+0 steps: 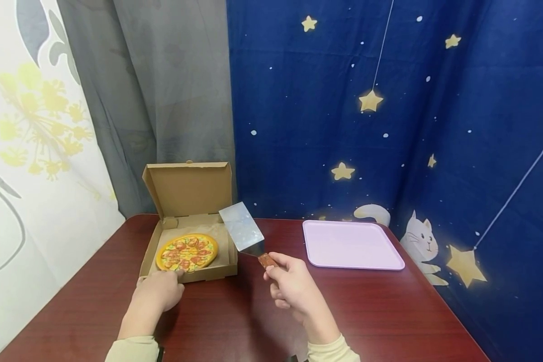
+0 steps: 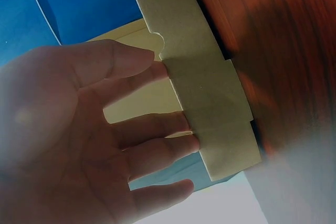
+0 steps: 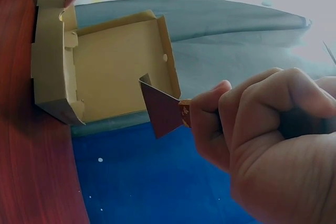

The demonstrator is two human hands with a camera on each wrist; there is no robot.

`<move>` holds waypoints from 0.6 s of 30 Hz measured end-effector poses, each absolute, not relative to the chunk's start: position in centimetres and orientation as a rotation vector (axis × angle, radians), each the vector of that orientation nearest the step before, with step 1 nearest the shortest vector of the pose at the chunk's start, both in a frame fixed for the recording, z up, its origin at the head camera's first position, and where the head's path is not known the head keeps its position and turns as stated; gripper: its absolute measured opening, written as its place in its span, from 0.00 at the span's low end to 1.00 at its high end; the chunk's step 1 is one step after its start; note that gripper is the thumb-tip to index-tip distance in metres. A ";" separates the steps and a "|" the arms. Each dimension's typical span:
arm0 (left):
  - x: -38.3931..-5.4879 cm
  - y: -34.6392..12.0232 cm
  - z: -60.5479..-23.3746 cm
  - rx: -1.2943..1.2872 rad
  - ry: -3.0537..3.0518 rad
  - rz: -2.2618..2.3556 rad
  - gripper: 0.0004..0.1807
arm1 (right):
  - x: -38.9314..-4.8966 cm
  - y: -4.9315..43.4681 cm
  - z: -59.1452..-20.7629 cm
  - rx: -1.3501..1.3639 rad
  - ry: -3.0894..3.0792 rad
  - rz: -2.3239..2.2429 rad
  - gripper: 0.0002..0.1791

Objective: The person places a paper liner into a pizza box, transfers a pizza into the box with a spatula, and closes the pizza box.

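Note:
My right hand (image 1: 295,285) grips the brown, wood-look handle of a spatula (image 1: 242,227). Its wide metal blade is raised and tilted, just right of an open cardboard pizza box (image 1: 186,190). A round pizza (image 1: 187,251) with a yellow crust and red toppings lies on paper inside the box. At the box's front wall (image 2: 190,80), my left hand (image 1: 161,290) rests its fairly straight fingertips on the top edge. The left thumb (image 2: 123,62) lies close to that rim in the left wrist view. Box walls hide the pizza in both wrist views.
A pale lilac tray (image 1: 353,244) lies at the right rear of the dark red wooden table (image 1: 235,327). The box lid stands upright at the back, near a grey curtain (image 1: 194,100). A blue star-patterned curtain (image 1: 298,125) hangs behind the table.

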State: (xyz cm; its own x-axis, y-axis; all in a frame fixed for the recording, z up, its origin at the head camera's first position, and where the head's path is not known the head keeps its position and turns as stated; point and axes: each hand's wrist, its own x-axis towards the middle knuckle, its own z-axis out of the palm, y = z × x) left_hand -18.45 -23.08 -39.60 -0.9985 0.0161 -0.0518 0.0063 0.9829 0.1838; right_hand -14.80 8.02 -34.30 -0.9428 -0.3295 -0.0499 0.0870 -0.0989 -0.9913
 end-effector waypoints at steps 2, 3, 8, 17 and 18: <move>-18.5 -23.1 -39.6 0.016 3.074 0.291 0.25 | -14.9 8.1 -34.3 -0.262 1.892 -2.125 0.30; -18.5 -23.1 -39.7 0.016 3.074 0.295 0.25 | -14.9 8.1 -34.4 -0.260 1.889 -2.126 0.30; -18.5 -23.1 -39.7 0.019 3.074 0.308 0.26 | -15.0 8.2 -34.4 -0.256 1.881 -2.129 0.30; -18.5 -23.1 -39.7 0.008 3.073 0.314 0.26 | -15.1 8.3 -34.3 -0.252 1.888 -2.129 0.31; -18.5 -23.1 -39.6 0.006 3.071 0.314 0.26 | -15.0 8.3 -34.3 -0.250 1.890 -2.127 0.31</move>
